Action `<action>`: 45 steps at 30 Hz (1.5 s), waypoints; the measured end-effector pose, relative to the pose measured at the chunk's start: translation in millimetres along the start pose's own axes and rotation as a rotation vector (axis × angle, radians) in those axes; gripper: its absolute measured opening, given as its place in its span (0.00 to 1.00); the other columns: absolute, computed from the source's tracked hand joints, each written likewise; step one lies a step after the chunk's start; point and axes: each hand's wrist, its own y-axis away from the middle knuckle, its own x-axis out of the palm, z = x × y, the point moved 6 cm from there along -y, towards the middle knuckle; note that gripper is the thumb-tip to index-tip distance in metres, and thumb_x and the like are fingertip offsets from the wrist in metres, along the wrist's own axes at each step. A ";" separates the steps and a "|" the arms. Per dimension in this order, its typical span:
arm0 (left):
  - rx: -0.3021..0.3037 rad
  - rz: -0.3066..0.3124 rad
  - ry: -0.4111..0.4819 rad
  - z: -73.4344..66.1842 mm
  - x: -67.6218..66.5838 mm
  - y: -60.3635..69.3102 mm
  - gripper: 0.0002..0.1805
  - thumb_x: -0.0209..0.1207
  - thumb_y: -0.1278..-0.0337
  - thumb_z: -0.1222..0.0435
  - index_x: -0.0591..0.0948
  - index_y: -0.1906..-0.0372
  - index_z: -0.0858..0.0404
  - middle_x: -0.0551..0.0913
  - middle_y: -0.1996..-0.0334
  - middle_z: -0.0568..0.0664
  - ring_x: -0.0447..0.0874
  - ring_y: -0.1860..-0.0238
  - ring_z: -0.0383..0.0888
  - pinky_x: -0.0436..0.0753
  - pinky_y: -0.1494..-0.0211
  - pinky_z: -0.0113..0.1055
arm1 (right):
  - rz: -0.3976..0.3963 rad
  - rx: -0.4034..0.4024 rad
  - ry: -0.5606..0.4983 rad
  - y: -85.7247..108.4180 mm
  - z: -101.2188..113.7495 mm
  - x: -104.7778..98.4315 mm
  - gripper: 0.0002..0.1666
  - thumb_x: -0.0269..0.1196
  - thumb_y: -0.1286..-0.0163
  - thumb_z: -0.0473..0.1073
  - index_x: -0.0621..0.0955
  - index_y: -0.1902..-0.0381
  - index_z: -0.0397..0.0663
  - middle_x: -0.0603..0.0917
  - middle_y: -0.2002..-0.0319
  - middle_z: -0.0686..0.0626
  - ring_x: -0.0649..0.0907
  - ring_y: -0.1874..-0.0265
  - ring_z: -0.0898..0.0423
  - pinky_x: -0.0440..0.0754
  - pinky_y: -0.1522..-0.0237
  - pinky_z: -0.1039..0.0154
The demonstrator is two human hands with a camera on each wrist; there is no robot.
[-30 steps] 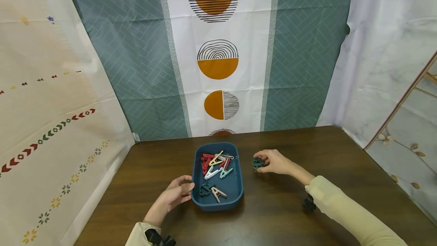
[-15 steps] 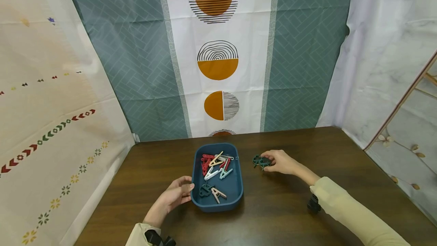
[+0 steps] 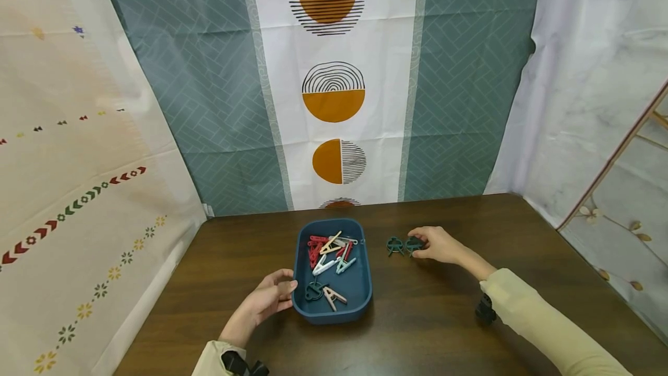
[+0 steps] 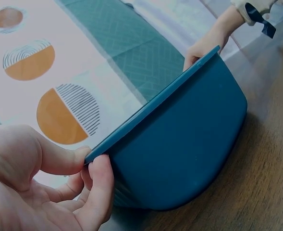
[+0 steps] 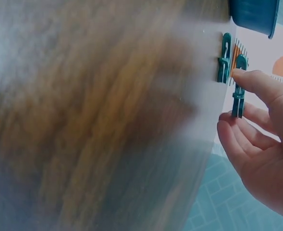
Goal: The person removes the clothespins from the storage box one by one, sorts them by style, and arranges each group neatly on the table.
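Observation:
A blue plastic tray stands on the table, and my left hand pinches its left rim between thumb and fingers. In the left wrist view that hand holds the rim of the tray. To the right of the tray, my right hand holds a dark green clothespin between thumb and fingers. Close on its left, another dark green clothespin rests on the table. The right wrist view has the held clothespin side-on beside the other clothespin.
Inside the tray lie red clothespins, a white clothespin, a mint one, a beige one and a green one. The brown table ends at a hanging patterned cloth.
My right hand has moved right with one green clothespin, leaving the other green clothespin uncovered on the table. The left hand and tray have stayed put.

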 end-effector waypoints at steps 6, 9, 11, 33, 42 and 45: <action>0.005 0.003 0.009 -1.8 0.0 0.7 0.15 0.49 0.31 0.69 0.62 0.44 0.67 0.79 0.72 0.41 0.79 0.70 0.34 0.82 0.64 0.26 | -0.005 0.018 0.016 -3.0 -6.4 -0.9 0.29 0.70 0.41 0.42 0.77 0.44 0.33 0.82 0.55 0.38 0.83 0.57 0.46 0.84 0.60 0.61; 0.003 0.001 0.016 -1.2 0.2 1.1 0.15 0.49 0.30 0.68 0.62 0.44 0.67 0.80 0.72 0.41 0.80 0.70 0.34 0.82 0.64 0.26 | -0.002 0.015 0.014 -4.7 -8.4 0.1 0.29 0.70 0.40 0.43 0.77 0.45 0.32 0.82 0.56 0.39 0.83 0.57 0.46 0.84 0.60 0.61; -0.003 0.001 0.017 -0.3 0.6 1.8 0.16 0.49 0.30 0.68 0.62 0.43 0.68 0.80 0.71 0.41 0.80 0.70 0.34 0.83 0.63 0.26 | 0.005 0.017 0.008 -5.1 -9.8 1.4 0.29 0.70 0.40 0.42 0.76 0.45 0.32 0.82 0.56 0.38 0.82 0.58 0.46 0.84 0.60 0.61; 0.006 -0.011 0.008 1.9 0.6 1.5 0.16 0.49 0.31 0.68 0.62 0.43 0.68 0.80 0.72 0.41 0.79 0.72 0.33 0.82 0.64 0.26 | 0.004 -0.010 0.060 -9.6 -13.5 3.1 0.31 0.70 0.42 0.41 0.76 0.44 0.30 0.80 0.55 0.38 0.81 0.58 0.46 0.84 0.60 0.59; 0.001 -0.019 0.020 3.9 -0.7 -0.7 0.16 0.50 0.32 0.68 0.62 0.44 0.67 0.79 0.73 0.42 0.79 0.73 0.34 0.83 0.65 0.26 | -0.100 -0.079 0.011 -8.1 8.8 -8.1 0.25 0.66 0.37 0.40 0.77 0.44 0.34 0.80 0.50 0.38 0.80 0.55 0.43 0.83 0.57 0.55; -0.002 -0.020 0.021 4.4 -1.0 -0.5 0.16 0.50 0.32 0.68 0.63 0.44 0.66 0.79 0.74 0.42 0.79 0.73 0.33 0.83 0.65 0.26 | -0.129 -0.133 -0.011 -9.7 21.5 -8.7 0.24 0.66 0.36 0.39 0.77 0.45 0.34 0.81 0.50 0.38 0.81 0.56 0.43 0.83 0.57 0.54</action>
